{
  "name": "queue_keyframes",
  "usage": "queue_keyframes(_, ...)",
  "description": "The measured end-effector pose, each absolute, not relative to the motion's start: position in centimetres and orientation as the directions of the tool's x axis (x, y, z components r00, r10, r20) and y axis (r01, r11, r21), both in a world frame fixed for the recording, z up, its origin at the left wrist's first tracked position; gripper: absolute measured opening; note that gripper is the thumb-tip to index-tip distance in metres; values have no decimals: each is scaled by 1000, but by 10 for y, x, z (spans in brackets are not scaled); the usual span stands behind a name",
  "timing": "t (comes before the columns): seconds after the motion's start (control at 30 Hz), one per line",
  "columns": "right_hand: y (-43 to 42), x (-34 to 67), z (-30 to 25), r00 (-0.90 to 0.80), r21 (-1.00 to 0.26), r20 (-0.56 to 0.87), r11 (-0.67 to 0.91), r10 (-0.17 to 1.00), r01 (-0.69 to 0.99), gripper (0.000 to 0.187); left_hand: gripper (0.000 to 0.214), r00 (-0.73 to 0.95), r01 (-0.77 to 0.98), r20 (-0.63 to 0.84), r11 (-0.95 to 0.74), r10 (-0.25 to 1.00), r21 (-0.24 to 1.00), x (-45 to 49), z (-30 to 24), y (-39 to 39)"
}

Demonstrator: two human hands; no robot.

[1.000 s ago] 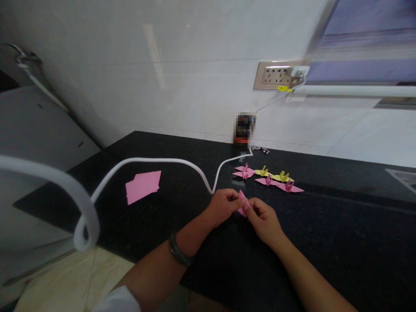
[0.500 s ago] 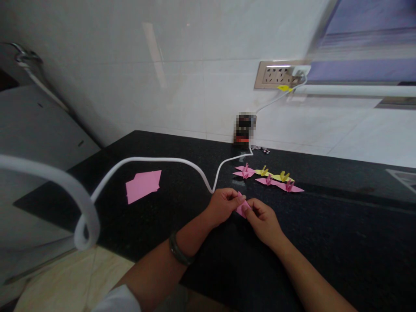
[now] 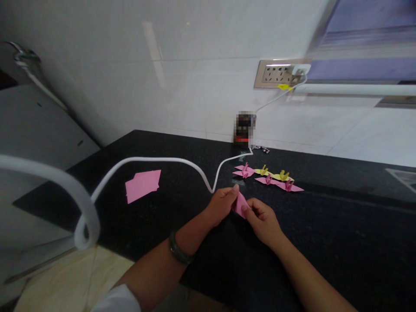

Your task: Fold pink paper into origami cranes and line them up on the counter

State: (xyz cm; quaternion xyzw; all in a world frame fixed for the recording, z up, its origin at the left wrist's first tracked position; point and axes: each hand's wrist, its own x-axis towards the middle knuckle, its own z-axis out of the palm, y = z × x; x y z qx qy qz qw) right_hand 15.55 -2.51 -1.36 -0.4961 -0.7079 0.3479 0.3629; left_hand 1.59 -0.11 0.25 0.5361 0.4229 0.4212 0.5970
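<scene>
A small folded piece of pink paper is held between my two hands, just above the dark countertop. My left hand grips its left edge, with the thumb up near the paper's top corner and the other fingers partly hidden. On the lower right side, my right hand pinches it between thumb and curled fingers. Beyond my hands lie several paper cranes, pink ones and yellow ones, in two rows. To the left rests a small pile of pink paper sheets.
A white cable loops across the black countertop from the left. It runs near a blurred-out phone-like object against the tiled wall. Above it is a socket panel with a plugged-in charger.
My left thumb has shifted up and left off the paper's face, so more of the folded pink paper shows. My right hand keeps its pinch in the same place.
</scene>
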Motion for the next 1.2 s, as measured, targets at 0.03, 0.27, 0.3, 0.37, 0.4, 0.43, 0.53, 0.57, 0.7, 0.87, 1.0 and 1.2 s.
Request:
queue_keyframes(0.03, -25, 155, -14, -240, -853, 173, 267, 955, 448, 21, 41, 295, -20, -36, 44, 955, 999, 16, 3, -1)
queue_keyframes(0.27, -27, 153, -12, -252, -832, 175, 280, 952, 480, 22, 38, 249, 75, 43, -64, 968, 995, 15, 2, -2)
queue_keyframes(0.3, -27, 153, -12, -256, -831, 171, 278, 952, 482, 22, 39, 237, 70, 38, -56, 971, 996, 15, 2, -2)
queue_keyframes(0.37, -28, 153, -11, -258, -831, 169, 278, 951, 482, 22, 42, 225, 51, 15, -27, 974, 998, 15, 2, -2)
queue_keyframes(0.4, -28, 153, -10, -258, -832, 171, 280, 951, 480, 21, 44, 227, 41, 1, -10, 974, 999, 15, 2, -2)
queue_keyframes(0.43, -28, 153, -10, -257, -832, 174, 281, 951, 478, 21, 45, 231, 33, -10, 3, 973, 999, 15, 2, -2)
queue_keyframes(0.53, -28, 153, -10, -243, -837, 189, 286, 951, 468, 21, 39, 281, 22, 7, -14, 960, 1000, 15, 1, -1)
queue_keyframes(0.57, -28, 153, -10, -237, -839, 194, 286, 952, 462, 22, 35, 303, 23, 24, -33, 953, 999, 15, 1, -1)
queue_keyframes(0.7, -26, 153, -11, -234, -852, 187, 276, 954, 445, 23, 29, 291, 103, 77, -111, 954, 988, 15, -1, -1)
queue_keyframes(0.87, -27, 152, -9, -246, -856, 166, 264, 955, 444, 24, 31, 244, 169, 100, -144, 965, 975, 15, -1, -2)
queue_keyframes(1.0, -27, 153, -9, -260, -855, 159, 265, 952, 446, 23, 37, 209, 168, 91, -127, 974, 978, 15, 0, -2)
queue_keyframes(1.2, -27, 153, -9, -252, -867, 165, 262, 953, 423, 22, 29, 173, 115, 76, -97, 982, 989, 15, -2, -1)
